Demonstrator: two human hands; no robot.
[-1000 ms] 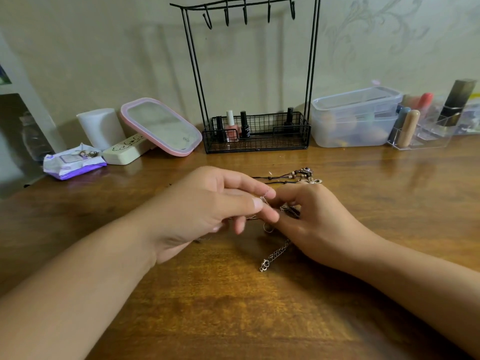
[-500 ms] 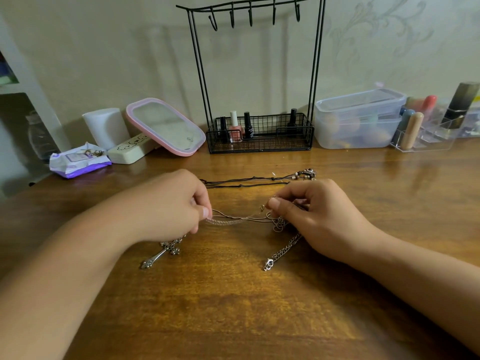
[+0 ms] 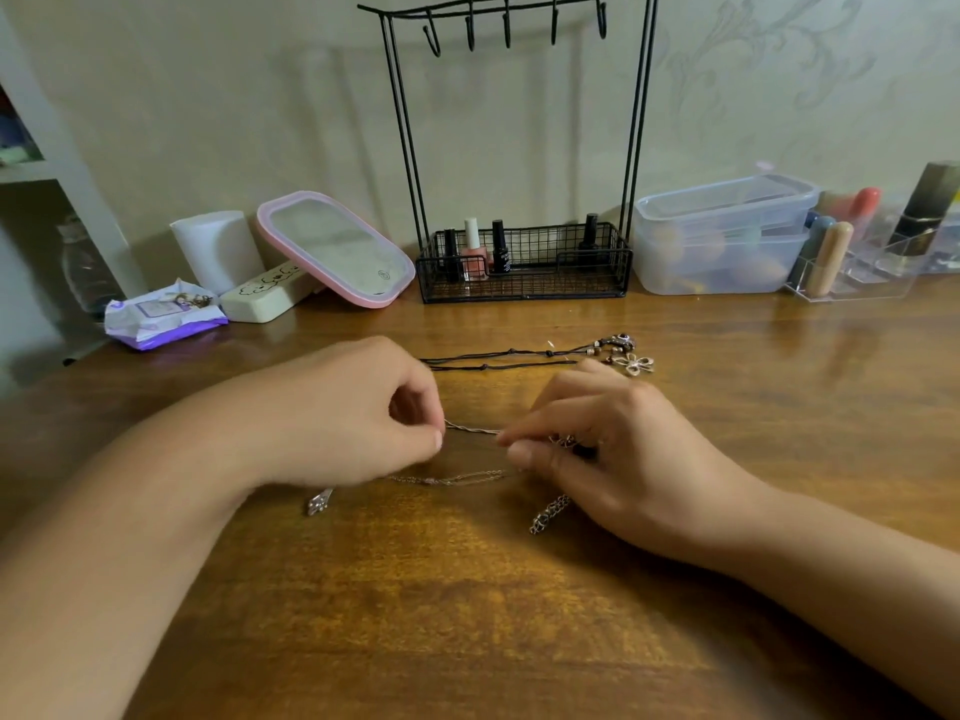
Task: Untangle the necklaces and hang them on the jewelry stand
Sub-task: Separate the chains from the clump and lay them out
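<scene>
1. A crinkled purple-and-white wipes packet (image 3: 165, 315) lies at the far left of the glossy wooden bench (image 3: 467, 615); its print is too small to read. Beside it are a matte white cylinder (image 3: 218, 249) and a cream case (image 3: 267, 296) bearing a doodle drawing.
2. A pink-rimmed mirror (image 3: 335, 249) with rounded corners leans tilted next to them.
3. The left hand (image 3: 358, 413) has its fingers curled, pinching one end of a thin twisted silver chain (image 3: 472, 429) just above the bench.
4. The black wire jewelry stand (image 3: 519, 148) sits at the back, its hooks bare; nail polish bottles (image 3: 485, 249) stand in its mesh basket, labels unreadable.
5. The right hand (image 3: 618, 454) pinches the chain's other end amid a tangle of links.
6. A black cord necklace (image 3: 509, 356) with beads lies behind the hands.
7. A translucent plastic box (image 3: 722, 236) and a clear organiser (image 3: 857, 262) stand at right.
</scene>
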